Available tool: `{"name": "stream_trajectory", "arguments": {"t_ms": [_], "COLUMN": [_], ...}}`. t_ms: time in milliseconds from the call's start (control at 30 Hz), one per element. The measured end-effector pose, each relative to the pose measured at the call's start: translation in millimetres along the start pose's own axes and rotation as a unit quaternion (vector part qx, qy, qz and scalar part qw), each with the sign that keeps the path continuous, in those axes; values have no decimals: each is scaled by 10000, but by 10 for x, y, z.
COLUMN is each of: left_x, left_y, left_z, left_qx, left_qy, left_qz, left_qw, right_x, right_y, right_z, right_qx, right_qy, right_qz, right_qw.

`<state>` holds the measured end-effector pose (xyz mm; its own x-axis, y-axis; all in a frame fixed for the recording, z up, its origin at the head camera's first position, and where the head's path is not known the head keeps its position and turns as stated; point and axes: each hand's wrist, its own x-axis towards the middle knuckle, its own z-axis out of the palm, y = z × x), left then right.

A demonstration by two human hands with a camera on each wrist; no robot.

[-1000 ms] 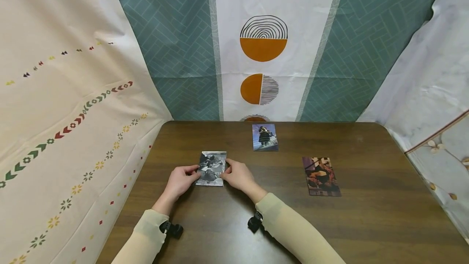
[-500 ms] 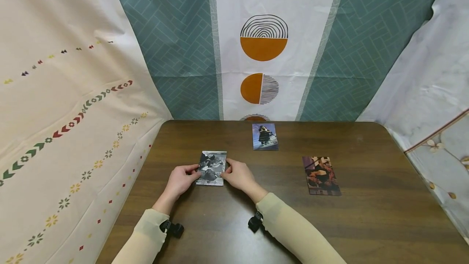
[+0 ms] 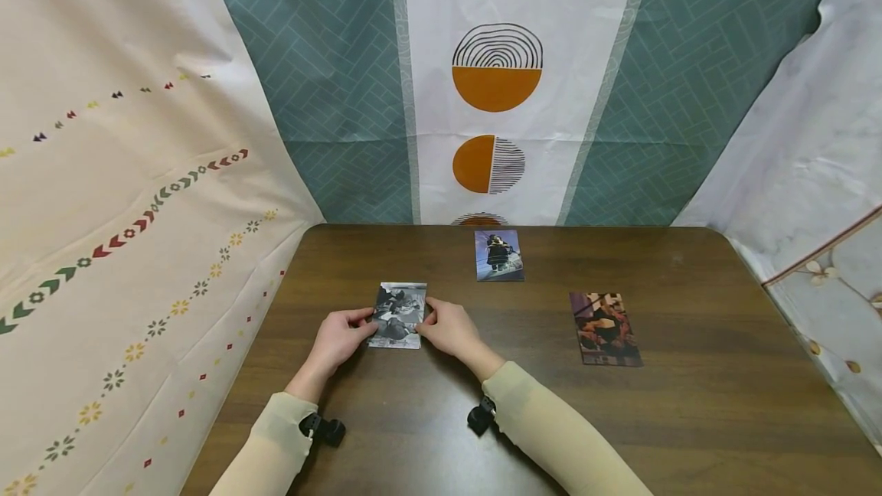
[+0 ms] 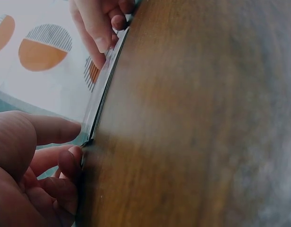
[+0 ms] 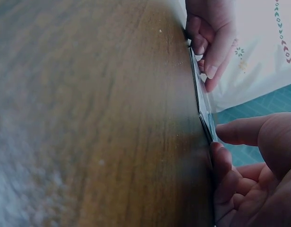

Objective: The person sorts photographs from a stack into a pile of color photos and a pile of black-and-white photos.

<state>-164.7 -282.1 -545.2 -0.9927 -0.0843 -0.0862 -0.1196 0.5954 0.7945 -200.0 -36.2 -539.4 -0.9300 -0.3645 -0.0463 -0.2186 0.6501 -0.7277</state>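
A black-and-white picture card (image 3: pixel 400 315) lies on the brown table, left of the middle in the head view. My left hand (image 3: pixel 341 338) pinches its left edge, thumb on top and fingers at the side. On the opposite edge, my right hand (image 3: pixel 452 332) grips it the same way. Seen nearly edge-on in the left wrist view, the card (image 4: pixel 107 82) looks thin and lies close to the tabletop, with dark lines along its edge. The right wrist view shows the right thumb (image 5: pixel 240 131) on the card's near end, fingers curled below.
A bluish picture card (image 3: pixel 499 256) lies near the table's back edge. Farther right is a reddish-brown picture card (image 3: pixel 605 329). Patterned cloths hang behind and on both sides of the table (image 3: pixel 696 404). A small black camera sits on each wrist.
Both hands keep their hold on the black-and-white card, which stays in place. Only the head view has shifted slightly, so the scene sits a little higher.
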Motion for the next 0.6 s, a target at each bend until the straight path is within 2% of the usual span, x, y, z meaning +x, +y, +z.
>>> {"name": "stream_trajectory", "arguments": {"t_ms": [367,600], "left_x": [-5,-5], "left_y": [20,34], "left_z": [-10,-20], "left_qx": [-43,-70], "left_qy": [-27,2], "left_qz": [-18,-96], "left_qw": [10000,9999], "right_x": [7,5], "right_y": [25,58], "right_z": [-11,-40], "right_qx": [51,378], "right_qy": [-14,-82], "right_qz": [-60,-146], "right_qw": [10000,9991]}}
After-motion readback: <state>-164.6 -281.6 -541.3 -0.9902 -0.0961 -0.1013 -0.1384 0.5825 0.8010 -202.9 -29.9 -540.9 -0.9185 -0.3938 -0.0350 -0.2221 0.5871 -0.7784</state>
